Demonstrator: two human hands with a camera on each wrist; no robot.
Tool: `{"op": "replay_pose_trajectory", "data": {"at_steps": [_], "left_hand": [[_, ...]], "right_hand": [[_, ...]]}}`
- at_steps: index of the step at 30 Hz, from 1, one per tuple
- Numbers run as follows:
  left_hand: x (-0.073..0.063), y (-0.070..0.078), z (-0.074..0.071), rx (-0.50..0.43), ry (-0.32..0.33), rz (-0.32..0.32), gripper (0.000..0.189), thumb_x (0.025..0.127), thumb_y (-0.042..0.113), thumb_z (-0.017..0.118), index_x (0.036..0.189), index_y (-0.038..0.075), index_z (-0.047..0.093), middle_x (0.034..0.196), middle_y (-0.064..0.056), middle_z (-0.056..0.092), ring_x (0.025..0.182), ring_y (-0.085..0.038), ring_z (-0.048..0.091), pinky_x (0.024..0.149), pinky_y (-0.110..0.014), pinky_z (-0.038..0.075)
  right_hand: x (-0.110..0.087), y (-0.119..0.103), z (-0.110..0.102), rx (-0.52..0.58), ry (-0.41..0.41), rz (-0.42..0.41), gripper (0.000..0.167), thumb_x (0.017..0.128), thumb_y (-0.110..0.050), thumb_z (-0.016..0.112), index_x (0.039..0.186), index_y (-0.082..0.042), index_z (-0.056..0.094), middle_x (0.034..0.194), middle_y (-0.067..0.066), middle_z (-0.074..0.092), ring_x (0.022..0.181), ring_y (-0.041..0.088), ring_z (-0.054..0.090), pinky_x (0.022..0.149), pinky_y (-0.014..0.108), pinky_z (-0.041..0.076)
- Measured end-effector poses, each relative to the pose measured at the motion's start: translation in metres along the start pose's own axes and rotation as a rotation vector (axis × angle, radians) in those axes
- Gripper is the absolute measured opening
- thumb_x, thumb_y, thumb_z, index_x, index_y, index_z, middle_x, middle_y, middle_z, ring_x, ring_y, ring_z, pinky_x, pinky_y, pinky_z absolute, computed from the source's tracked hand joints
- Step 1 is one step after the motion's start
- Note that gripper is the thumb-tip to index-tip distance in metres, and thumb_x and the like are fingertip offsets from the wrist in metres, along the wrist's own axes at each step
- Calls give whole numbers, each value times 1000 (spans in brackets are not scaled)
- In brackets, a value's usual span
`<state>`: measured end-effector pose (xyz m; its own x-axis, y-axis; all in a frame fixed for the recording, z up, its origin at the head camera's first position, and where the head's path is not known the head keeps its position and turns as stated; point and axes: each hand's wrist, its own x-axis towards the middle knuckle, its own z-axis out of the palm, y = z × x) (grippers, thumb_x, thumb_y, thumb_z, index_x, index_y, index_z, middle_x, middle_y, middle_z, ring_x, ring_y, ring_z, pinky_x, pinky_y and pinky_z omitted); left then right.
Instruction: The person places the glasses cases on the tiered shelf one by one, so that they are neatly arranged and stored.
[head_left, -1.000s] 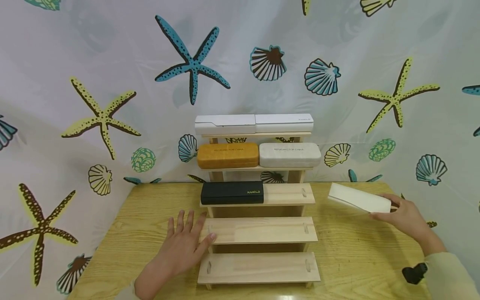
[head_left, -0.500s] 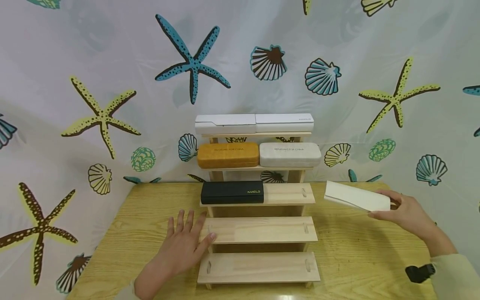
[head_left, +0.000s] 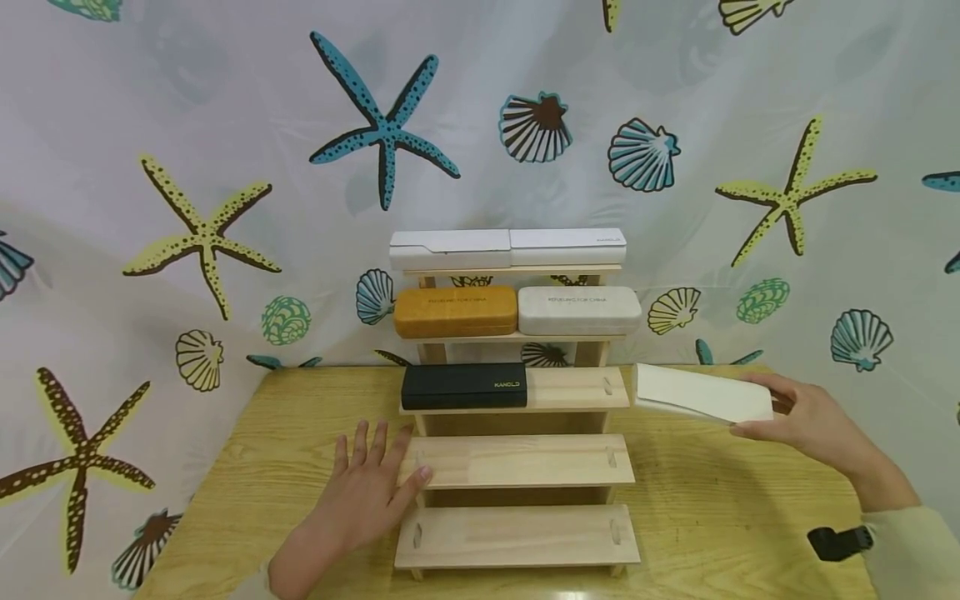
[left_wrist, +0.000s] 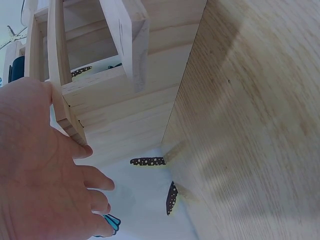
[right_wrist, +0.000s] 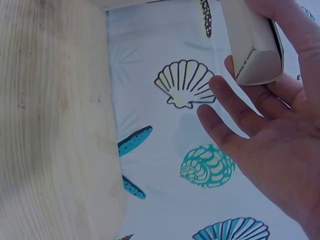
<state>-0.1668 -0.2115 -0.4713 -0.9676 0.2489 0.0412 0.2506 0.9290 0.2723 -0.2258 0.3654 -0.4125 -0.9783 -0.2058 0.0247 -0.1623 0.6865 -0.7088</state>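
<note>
My right hand [head_left: 813, 423] pinches the right end of a long white glasses case [head_left: 697, 393] between thumb and fingers. The case is above the table, its far end beside the third tier of a wooden stepped rack [head_left: 525, 461]. In the right wrist view the end of the case [right_wrist: 252, 47] sits between thumb and index finger, with the other fingers loosely extended. My left hand [head_left: 363, 492] rests with spread fingers at the rack's left edge, thumb lying on the second tier. The left wrist view shows this hand [left_wrist: 45, 165] touching a board end.
A black glasses case [head_left: 465, 386] lies on the third tier's left half. Above it stand an orange case [head_left: 456, 312] and a light grey case [head_left: 579, 310]. Two white cases, left [head_left: 450, 249] and right [head_left: 567, 248], top the rack. A patterned curtain [head_left: 480, 75] hangs behind the table.
My right hand has moved left with the white glasses case, bringing its far end close to the rack's third tier. My left hand has stayed in place.
</note>
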Motion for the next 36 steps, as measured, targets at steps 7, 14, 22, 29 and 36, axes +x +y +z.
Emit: {"op": "replay_pose_trajectory", "data": {"at_steps": [7, 14, 22, 29, 36], "left_hand": [[-1, 0, 0, -8, -2, -3, 78, 110, 62, 37, 165, 6, 34, 166, -38, 26, 157, -59, 10, 120, -82, 6], [-1, -1, 1, -5, 3, 1, 78, 110, 61, 37, 165, 6, 34, 165, -39, 26, 156, -60, 11, 119, -82, 7], [-1, -2, 2, -13, 8, 1, 78, 110, 61, 38, 165, 6, 35, 165, -38, 26, 157, -60, 11, 120, -82, 7], [-1, -1, 1, -22, 11, 4, 77, 110, 61, 38, 165, 6, 35, 165, -39, 27, 156, -61, 11, 120, -82, 6], [-1, -2, 1, -28, 1, 3, 78, 110, 62, 37, 166, 8, 32, 166, -38, 26, 157, -59, 8, 120, -81, 5]], "right_hand": [[3, -20, 6, 12, -11, -58, 78, 88, -29, 89, 155, -13, 52, 142, 18, 59, 103, 8, 65, 74, 30, 57], [9, -35, 13, 30, -41, -87, 82, 88, -27, 88, 157, -7, 48, 146, 24, 55, 123, 40, 65, 76, 33, 58], [19, -45, 23, 7, -35, -138, 78, 87, -26, 89, 153, -7, 53, 140, 25, 62, 124, 50, 64, 79, 37, 59], [25, -52, 31, -51, -49, -144, 82, 86, -36, 89, 154, -8, 52, 161, 30, 42, 139, 56, 50, 108, 67, 48], [34, -53, 38, -31, -83, -149, 80, 89, -35, 87, 154, -7, 51, 162, 28, 42, 139, 55, 50, 109, 67, 47]]}}
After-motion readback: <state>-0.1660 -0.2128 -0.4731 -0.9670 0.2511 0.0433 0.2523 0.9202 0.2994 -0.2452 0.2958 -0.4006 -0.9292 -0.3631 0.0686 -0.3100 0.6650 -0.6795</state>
